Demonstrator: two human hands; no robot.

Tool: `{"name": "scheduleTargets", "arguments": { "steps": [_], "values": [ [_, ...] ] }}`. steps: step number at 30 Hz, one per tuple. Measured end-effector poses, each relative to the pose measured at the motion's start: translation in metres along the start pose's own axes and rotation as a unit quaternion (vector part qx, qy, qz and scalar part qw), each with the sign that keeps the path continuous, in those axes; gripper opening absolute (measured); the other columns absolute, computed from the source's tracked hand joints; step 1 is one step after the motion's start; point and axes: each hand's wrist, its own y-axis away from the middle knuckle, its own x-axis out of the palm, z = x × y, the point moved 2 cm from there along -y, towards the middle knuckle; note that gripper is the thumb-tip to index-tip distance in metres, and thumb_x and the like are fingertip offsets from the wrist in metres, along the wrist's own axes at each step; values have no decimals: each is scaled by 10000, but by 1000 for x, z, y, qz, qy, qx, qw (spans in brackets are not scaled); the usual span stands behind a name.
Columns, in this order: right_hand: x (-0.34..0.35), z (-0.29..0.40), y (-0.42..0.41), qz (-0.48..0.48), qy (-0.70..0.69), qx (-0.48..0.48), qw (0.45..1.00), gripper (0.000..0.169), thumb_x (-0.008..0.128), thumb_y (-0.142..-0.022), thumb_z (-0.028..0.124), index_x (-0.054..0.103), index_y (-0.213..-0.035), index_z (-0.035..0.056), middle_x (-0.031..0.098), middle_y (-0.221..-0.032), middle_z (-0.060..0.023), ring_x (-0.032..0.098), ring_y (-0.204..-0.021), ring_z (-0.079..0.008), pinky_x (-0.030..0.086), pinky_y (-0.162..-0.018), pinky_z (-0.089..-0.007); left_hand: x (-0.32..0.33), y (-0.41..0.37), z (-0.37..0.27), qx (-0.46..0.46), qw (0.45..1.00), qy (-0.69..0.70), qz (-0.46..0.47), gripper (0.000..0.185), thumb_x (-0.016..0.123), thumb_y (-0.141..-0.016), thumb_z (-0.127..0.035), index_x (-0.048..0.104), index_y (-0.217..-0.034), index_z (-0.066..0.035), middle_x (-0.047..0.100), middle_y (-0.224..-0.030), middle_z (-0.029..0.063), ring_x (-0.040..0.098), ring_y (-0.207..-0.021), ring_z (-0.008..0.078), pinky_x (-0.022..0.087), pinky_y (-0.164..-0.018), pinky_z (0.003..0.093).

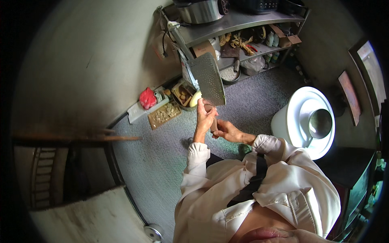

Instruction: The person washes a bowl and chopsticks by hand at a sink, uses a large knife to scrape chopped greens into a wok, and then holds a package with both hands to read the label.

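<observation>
A broad metal cleaver point(208, 79) stands out ahead of me, its blade upright and covered in small light dots or dimples, with green specks along one edge. My left hand point(205, 118) grips the upper part of its brown handle point(214, 124), close to the blade. Around the lower end of that handle the fingers of my right hand point(228, 130) are closed. A pale yellow rounded thing point(195, 99) shows just beyond my left thumb. Whether the hand touches it, I cannot tell.
Potato-like pieces lie in a container point(185, 94) by the wall, near a tray of pale pieces point(165, 114) and a red plastic bag point(148, 98). A metal shelf point(243, 29) bears a cooker point(200, 12). At right stands a white tub point(281, 121) with a metal bowl point(320, 124).
</observation>
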Motion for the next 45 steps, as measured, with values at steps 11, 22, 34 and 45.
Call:
{"name": "scheduleTargets", "arguments": {
  "steps": [11,22,34,45],
  "values": [
    [65,-72,-265,-279,14,-46,959,140,554,-795,14,465,-893,-32,563,-738,-104,596,-717,-187,491,-628,-328,-184,-172,60,-25,990,-124,67,331,610,-616,58,404,-857,-40,504,-726,33,516,-644,134,434,-594,265],
    [85,-61,-365,-410,-9,2,912,210,562,-791,12,483,-974,-54,577,-823,-99,588,-780,-175,504,-687,-313,-245,-249,85,-43,964,-184,186,396,613,-637,26,401,-971,13,552,-798,129,571,-741,226,455,-656,354],
    [87,-74,-389,-452,-75,-3,889,215,559,-779,-27,480,-977,-56,577,-826,-92,586,-783,-177,510,-707,-325,-250,-265,89,-52,956,-184,221,379,589,-634,45,407,-966,16,551,-788,151,579,-723,280,457,-634,362],
    [89,-92,-406,-477,-77,9,876,248,551,-764,-29,480,-1001,-41,571,-809,-90,574,-764,-169,498,-681,-325,-253,-273,97,33,938,-259,228,392,595,-631,27,409,-975,27,554,-808,172,575,-762,313,447,-684,382]
  ]
}}
